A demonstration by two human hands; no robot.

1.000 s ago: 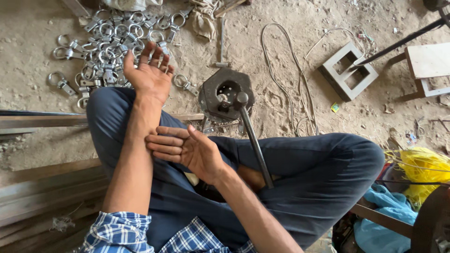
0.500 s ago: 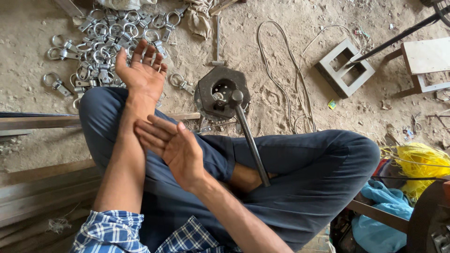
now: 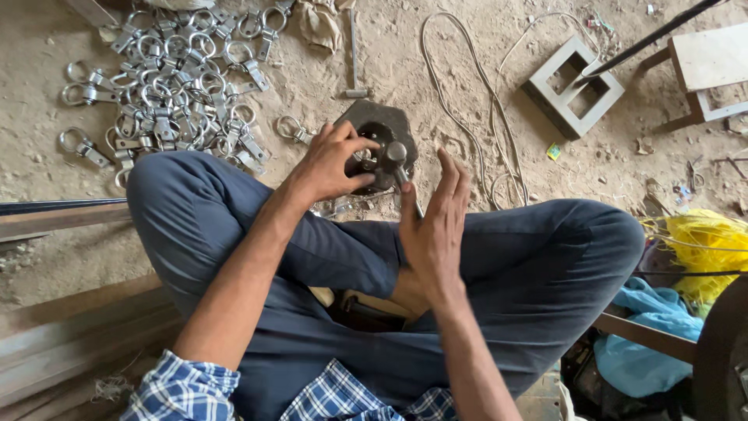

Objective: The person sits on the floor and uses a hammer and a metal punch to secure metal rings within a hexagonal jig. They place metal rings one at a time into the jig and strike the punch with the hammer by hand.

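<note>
The left hand (image 3: 331, 160) is curled with fingertips set on the dark metal die block (image 3: 389, 129), just beyond them on the dirt. The right hand (image 3: 435, 226) is spread wide, empty, just short of the lever handle (image 3: 399, 168); fingers could be pinched if it is swung.

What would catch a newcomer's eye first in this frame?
Probably the two bare hands at the centre: the left hand rests its fingers on a dark metal block set in the sandy ground, while the right hand is raised open beside its handle. Next, the big heap of shiny metal ring clamps at upper left, beyond the person's crossed blue-trousered legs.
</note>
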